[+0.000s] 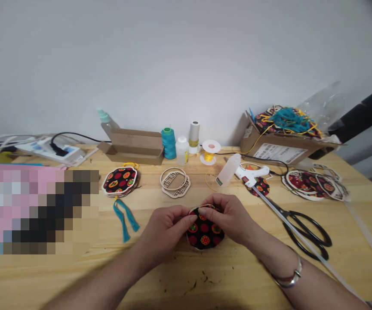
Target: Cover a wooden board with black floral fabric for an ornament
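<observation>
A round black fabric piece with red and yellow flowers [205, 234] lies on the wooden table [160, 275] in front of me. My left hand [164, 228] pinches its left upper edge with fingers closed. My right hand [229, 217] presses on its upper right edge, fingers curled over it; a silver bracelet [290, 277] circles that wrist. Both hands hold the piece flat against the table.
A stack of flowered pieces with a teal tassel [121, 183], wooden lattice frames [175, 181], thread spools [168, 143], a white glue gun [252, 173], black scissors [305, 230], a glue stick [302, 241] and two cardboard boxes [134, 146] [279, 146] surround the hands.
</observation>
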`<state>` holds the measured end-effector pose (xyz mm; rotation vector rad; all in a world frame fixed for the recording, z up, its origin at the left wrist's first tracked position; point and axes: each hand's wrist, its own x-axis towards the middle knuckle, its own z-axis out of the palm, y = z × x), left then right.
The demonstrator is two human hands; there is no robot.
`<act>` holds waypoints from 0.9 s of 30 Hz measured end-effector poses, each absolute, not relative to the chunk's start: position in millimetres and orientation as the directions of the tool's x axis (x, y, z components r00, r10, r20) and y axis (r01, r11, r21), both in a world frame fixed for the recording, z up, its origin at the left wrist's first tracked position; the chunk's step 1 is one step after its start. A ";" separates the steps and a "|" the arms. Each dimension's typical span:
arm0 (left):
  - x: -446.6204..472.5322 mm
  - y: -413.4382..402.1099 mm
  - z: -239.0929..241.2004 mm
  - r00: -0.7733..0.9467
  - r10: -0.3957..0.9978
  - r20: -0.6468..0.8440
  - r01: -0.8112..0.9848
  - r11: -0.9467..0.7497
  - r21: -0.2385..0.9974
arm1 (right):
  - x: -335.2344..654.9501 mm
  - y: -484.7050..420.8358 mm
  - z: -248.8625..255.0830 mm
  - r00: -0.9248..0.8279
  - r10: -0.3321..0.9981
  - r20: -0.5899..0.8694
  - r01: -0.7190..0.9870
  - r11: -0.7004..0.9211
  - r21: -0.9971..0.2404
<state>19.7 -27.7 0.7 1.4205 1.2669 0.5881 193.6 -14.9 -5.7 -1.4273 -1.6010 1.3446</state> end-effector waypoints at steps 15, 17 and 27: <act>19.6 -27.8 -0.1 0.315 0.911 -0.267 0.376 0.139 0.916 | 193.0 -14.5 -4.2 -0.236 0.952 -0.194 0.369 -0.097 -0.924; 19.9 -27.3 -0.7 0.309 0.907 -0.285 0.356 0.168 0.919 | 193.6 -13.5 -4.7 -0.240 0.950 -0.201 0.345 -0.110 -0.932; 17.5 -20.9 -1.3 0.232 0.886 -0.403 -0.006 0.415 0.910 | 196.6 -11.3 -5.2 -0.238 0.905 -0.353 0.124 -0.332 -0.935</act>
